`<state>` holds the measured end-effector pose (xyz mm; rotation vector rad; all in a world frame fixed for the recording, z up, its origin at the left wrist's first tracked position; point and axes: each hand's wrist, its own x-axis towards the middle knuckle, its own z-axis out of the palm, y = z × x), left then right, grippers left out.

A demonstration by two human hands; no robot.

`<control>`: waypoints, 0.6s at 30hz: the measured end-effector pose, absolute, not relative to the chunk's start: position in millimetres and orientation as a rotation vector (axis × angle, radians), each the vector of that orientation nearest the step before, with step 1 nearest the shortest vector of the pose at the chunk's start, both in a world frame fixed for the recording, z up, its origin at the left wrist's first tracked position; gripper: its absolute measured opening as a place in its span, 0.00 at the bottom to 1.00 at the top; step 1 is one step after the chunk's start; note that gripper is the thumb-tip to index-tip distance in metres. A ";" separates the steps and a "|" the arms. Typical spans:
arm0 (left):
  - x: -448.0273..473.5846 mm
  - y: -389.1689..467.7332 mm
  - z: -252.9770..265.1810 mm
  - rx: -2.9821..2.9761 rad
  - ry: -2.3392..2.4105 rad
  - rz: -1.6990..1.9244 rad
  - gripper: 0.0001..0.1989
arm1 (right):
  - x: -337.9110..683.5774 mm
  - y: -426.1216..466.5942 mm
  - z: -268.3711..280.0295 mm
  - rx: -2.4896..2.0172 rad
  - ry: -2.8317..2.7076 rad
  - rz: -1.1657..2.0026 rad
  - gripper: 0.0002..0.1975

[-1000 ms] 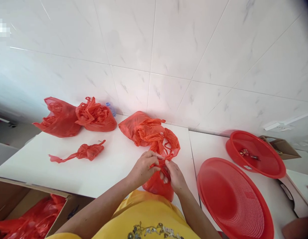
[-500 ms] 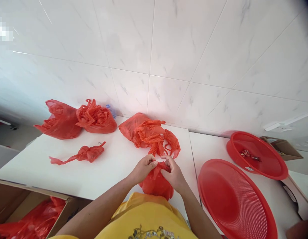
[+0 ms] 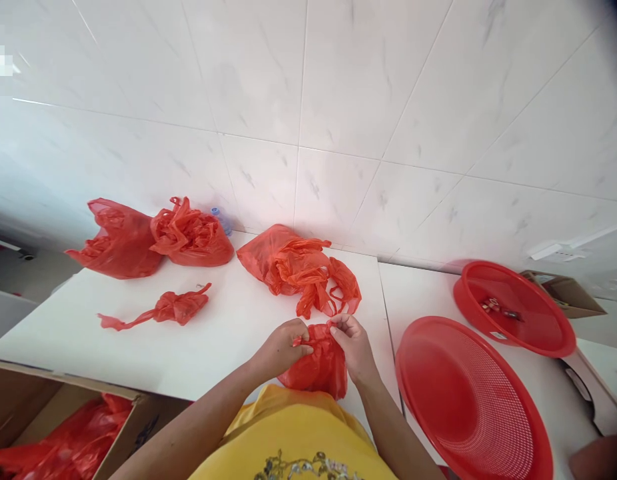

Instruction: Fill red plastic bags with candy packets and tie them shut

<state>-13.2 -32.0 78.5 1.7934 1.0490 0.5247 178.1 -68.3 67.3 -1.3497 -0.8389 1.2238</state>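
A filled red plastic bag [image 3: 318,367] rests at the front of the white table, against the yellow shirt. My left hand [image 3: 287,347] pinches the left side of its gathered top, a bit of red plastic poking out from the fingers. On the opposite side, my right hand [image 3: 351,339] grips the top edge between thumb and fingers. What lies inside the bag is hidden. Just beyond my hands sits a heap of crumpled red bags [image 3: 301,267].
Two full red bags [image 3: 121,243] and a plastic bottle [image 3: 222,221] stand along the wall. A knotted red bag [image 3: 181,307] lies at left. A red sieve basket [image 3: 448,387] and red basin [image 3: 543,320] are at right. An open carton [image 3: 113,440] holds red plastic.
My hands have moved apart, stretching the top of the bag wider between them. The left hand's fingers have curled in more tightly. The view has shifted slightly.
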 end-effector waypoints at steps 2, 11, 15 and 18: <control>-25.6 -30.7 77.6 1.910 1.033 0.503 0.08 | 188.3 -65.9 50.7 -1.537 -0.903 0.991 0.09; -92.0 -44.1 60.4 1.805 1.323 0.184 0.02 | 231.0 -90.6 -28.4 -1.805 -0.840 0.986 0.16; -103.4 -35.4 60.1 1.636 1.338 0.326 0.23 | 242.8 -109.9 -46.3 -1.793 -0.754 1.276 0.32; -92.2 -28.2 54.5 1.647 1.272 0.333 0.40 | 241.1 -119.2 -62.9 -1.806 -0.722 1.368 0.39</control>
